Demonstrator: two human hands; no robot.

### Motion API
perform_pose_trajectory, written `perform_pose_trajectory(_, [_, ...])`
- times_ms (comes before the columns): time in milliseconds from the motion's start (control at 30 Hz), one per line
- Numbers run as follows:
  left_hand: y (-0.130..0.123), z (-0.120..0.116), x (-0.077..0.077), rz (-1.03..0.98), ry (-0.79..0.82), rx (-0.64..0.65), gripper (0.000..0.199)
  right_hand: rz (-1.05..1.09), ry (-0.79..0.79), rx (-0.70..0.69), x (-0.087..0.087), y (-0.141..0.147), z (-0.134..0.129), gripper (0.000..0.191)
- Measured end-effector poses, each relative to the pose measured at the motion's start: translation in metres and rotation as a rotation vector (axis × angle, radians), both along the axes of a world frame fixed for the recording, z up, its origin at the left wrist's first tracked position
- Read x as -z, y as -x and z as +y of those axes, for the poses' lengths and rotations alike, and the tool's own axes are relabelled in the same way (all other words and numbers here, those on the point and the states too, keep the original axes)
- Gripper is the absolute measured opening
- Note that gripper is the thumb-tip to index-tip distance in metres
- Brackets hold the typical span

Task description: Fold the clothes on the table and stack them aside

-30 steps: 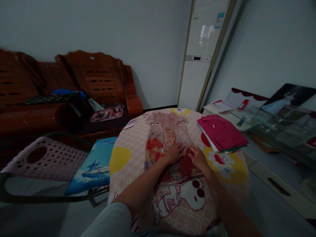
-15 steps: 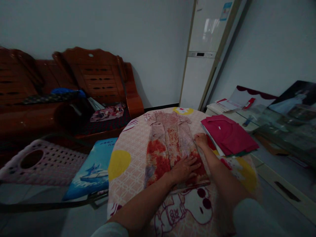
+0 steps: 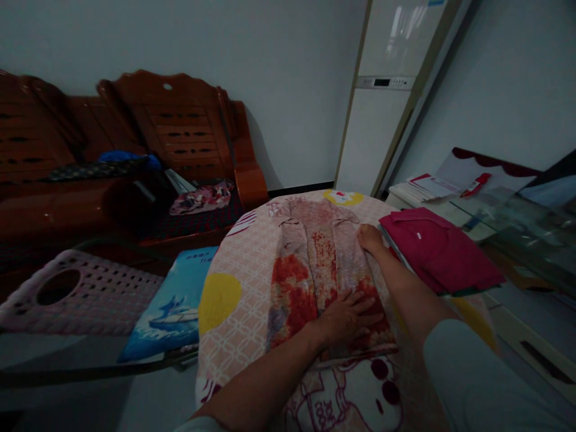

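A pinkish garment (image 3: pixel 294 270) with red and rust patches lies on the round table's patterned cloth (image 3: pixel 243 354), its long sides folded inward. My left hand (image 3: pixel 348 318) rests flat on its lower right part, fingers spread. At the garment's right edge, below the shoulder, my right hand (image 3: pixel 369 237) is closed, its fingers curled; what they hold, if anything, is hidden. Right of that hand lies a folded magenta garment (image 3: pixel 438 249) on top of other flat items.
A wooden bench (image 3: pixel 189 138) with cloths on it stands at the back left. Left of the table are a pink woven chair (image 3: pixel 103 294) and a blue cushion (image 3: pixel 173 306). A glass-topped cabinet (image 3: pixel 450 207) with papers is at the right.
The view has shifted slightly, moving the magenta garment farther right in the picture. Both hands keep about the same places on the pinkish garment.
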State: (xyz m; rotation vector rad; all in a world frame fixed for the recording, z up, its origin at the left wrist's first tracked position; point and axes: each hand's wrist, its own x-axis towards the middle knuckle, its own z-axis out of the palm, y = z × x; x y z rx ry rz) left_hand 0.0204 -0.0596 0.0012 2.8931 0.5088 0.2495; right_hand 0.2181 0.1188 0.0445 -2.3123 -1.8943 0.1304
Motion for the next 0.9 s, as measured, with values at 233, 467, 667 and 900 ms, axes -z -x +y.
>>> perform_pose_trajectory(233, [0.000, -0.001, 0.000, 0.003, -0.028, 0.003, 0.046, -0.048, -0.065, 0.004, 0.001, -0.006, -0.007, 0.028])
perform_pose_trajectory(467, [0.000, -0.001, -0.004, 0.024, -0.027, 0.035, 0.047, -0.103, -0.262, -0.352, 0.035, -0.002, -0.036, 0.034])
perform_pose_trajectory(667, [0.000, -0.002, -0.007, 0.040, -0.020, 0.025, 0.048, -0.121, -0.356, -0.414, 0.057, 0.002, -0.037, 0.042])
perform_pose_trajectory(900, [0.001, 0.000, -0.005, 0.042, 0.005, 0.047, 0.048, -0.180, -0.181, -0.499, 0.056, 0.013, -0.035, 0.049])
